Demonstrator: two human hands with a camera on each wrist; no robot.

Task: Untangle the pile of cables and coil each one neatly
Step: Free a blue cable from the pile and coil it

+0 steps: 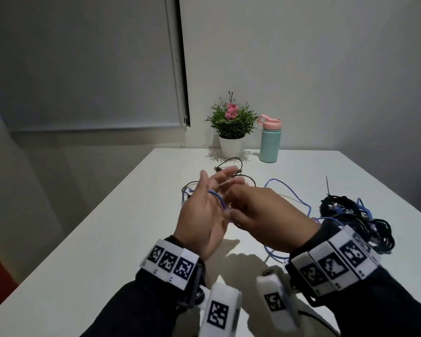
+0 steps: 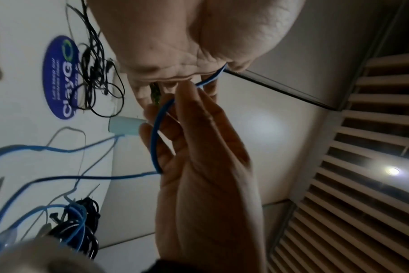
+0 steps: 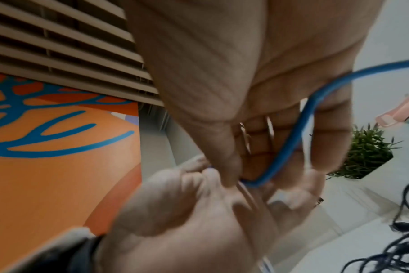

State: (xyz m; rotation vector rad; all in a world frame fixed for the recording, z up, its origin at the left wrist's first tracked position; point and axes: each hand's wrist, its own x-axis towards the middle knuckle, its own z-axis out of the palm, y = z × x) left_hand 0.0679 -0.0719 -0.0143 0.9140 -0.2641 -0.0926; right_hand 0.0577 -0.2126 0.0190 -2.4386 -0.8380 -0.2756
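Above the white table (image 1: 122,239) my left hand (image 1: 215,182) is raised with its fingers straight and its palm facing right. A blue cable (image 1: 218,198) loops across that palm. My right hand (image 1: 238,212) is right beside it and pinches the blue cable (image 3: 289,146) between thumb and fingers. In the left wrist view the blue cable (image 2: 154,140) arcs between both hands, then trails down to the table. A tangled pile of black and blue cables (image 1: 350,212) lies at the right. A thin black cable (image 1: 229,161) lies in loose loops behind my hands.
A potted plant (image 1: 231,142) and a teal bottle with a pink lid (image 1: 270,142) stand at the table's far edge by the wall. A blue oval sticker (image 2: 58,77) lies on the tabletop under the black loops. The table's left edge runs diagonally.
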